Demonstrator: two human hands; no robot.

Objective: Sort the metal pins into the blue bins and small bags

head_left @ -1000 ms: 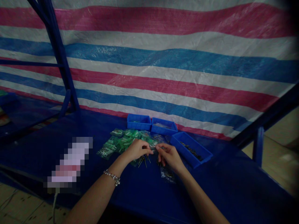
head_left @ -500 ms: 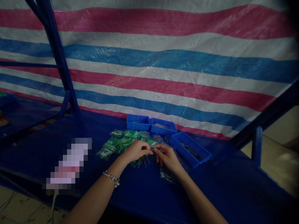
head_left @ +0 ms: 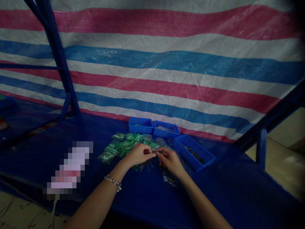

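Observation:
My left hand (head_left: pixel 140 155) is closed in a pinch, its thumb and fingertips meeting those of my right hand (head_left: pixel 170 160). Both pinch at a tiny item between them, too small and dark to name. Below my left fingers, several thin dark rods (head_left: pixel 146 164) lie fanned out on the blue table (head_left: pixel 143 203). Small green-and-clear plastic packets (head_left: pixel 111 149) are heaped behind and left of my left hand. Clear plastic bags (head_left: pixel 170 180) lie under and beside my right hand, their contents hard to make out.
A blue bin (head_left: pixel 206 163) holding dark, thin pieces stands right of my right hand. Two more blue bins (head_left: pixel 140 129) stand at the back, against a striped tarp (head_left: pixel 166 73). A blurred-out pale object (head_left: pixel 71 165) with a cable lies left. Blue frame posts (head_left: pixel 63 70) rise at the sides.
Both hands stay in nearly the same place. The fingertips have shifted slightly, with my left thumb and right fingertips now closer together.

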